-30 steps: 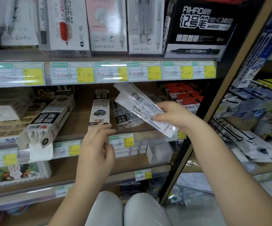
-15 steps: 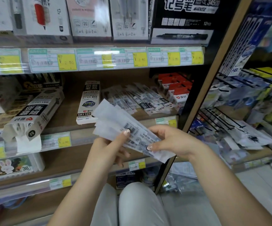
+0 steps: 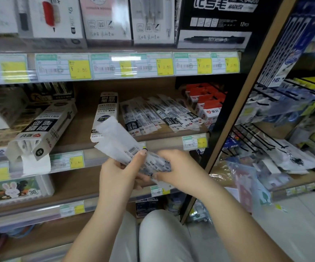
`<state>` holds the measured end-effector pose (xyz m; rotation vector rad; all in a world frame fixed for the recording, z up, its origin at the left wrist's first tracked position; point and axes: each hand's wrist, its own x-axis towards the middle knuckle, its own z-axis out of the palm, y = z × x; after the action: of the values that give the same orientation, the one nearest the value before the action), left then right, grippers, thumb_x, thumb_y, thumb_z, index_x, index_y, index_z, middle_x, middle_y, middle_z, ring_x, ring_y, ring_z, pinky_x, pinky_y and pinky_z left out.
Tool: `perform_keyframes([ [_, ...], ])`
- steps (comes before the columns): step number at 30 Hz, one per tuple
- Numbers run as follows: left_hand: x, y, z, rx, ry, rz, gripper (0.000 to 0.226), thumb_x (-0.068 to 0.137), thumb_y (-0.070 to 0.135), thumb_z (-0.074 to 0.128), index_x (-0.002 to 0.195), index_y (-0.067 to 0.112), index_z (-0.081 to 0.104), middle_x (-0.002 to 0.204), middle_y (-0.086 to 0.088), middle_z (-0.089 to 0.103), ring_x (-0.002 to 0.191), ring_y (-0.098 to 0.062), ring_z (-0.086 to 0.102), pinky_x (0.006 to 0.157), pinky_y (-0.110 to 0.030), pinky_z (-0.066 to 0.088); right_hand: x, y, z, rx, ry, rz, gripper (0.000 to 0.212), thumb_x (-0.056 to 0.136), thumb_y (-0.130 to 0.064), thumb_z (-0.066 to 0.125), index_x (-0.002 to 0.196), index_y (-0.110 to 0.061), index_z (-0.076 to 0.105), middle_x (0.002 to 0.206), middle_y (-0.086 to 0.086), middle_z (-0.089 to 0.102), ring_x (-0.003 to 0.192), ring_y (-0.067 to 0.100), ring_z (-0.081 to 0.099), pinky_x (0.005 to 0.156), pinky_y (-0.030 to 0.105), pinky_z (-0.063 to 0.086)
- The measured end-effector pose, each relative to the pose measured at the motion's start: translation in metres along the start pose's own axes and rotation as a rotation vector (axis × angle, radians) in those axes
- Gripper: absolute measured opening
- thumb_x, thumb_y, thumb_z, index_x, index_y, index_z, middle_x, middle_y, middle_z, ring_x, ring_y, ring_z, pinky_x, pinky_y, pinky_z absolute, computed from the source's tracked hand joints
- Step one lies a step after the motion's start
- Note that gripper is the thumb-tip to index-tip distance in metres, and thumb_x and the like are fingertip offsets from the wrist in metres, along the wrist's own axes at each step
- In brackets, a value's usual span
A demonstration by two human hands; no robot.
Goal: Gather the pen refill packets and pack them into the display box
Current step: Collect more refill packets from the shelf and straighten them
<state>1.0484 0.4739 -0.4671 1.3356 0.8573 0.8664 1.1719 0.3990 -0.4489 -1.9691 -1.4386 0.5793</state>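
A bundle of clear pen refill packets (image 3: 119, 140) slants up to the left in front of the shelf, backs toward me. My left hand (image 3: 120, 173) grips its middle from below, thumb on top. My right hand (image 3: 179, 171) pinches its lower right end. More refill packets (image 3: 160, 114) lie fanned out on the middle shelf. Left of them a closed white display box (image 3: 105, 112) lies lengthwise. Farther left an open display box (image 3: 41, 131) lies tilted, its flap hanging over the shelf edge.
Red-and-white boxes (image 3: 207, 104) stand at the shelf's right end by the wooden upright (image 3: 234, 118). Price labels (image 3: 81, 69) line the shelf edges. A wire rack (image 3: 266, 140) with hanging goods fills the right side. My knees (image 3: 153, 237) are below my hands.
The bundle and both hands have come down and toward me, away from the shelf. My left hand has taken a fuller grip on it.
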Motion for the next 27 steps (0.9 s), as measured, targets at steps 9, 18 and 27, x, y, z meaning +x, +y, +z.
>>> perform_keyframes([
  [9,0.001,-0.004,-0.008,-0.125,0.059,0.007,0.020,0.089,0.020,0.061,0.091,0.001,0.063,0.073,-0.011,0.074,0.059,-0.025,0.071,0.049,-0.026,0.057,0.003,0.012,0.006,0.306,0.110,0.150,0.026,0.074,-0.017,0.077,0.094,-0.026,0.063,0.093,-0.009,0.070,0.085,0.007,0.067,0.077,0.036,0.057],
  [18,0.008,-0.015,-0.013,0.027,0.062,0.178,0.013,0.083,0.014,0.069,0.072,0.020,0.073,0.071,0.005,0.074,0.071,-0.006,0.070,0.067,-0.013,0.052,-0.002,0.031,0.001,0.448,0.245,0.268,0.030,0.084,-0.015,0.068,0.110,-0.026,0.060,0.107,-0.014,0.064,0.096,0.004,0.062,0.083,0.029,0.053],
  [27,-0.003,-0.039,-0.013,0.361,-0.179,0.681,0.048,0.065,-0.005,0.073,0.108,0.017,0.068,0.125,0.000,0.063,0.119,-0.008,0.055,0.099,-0.017,0.043,0.005,0.025,0.012,0.951,0.229,0.370,0.017,0.092,-0.005,0.052,0.107,-0.008,0.061,0.087,0.008,0.069,0.073,0.018,0.066,0.068,0.036,0.052],
])
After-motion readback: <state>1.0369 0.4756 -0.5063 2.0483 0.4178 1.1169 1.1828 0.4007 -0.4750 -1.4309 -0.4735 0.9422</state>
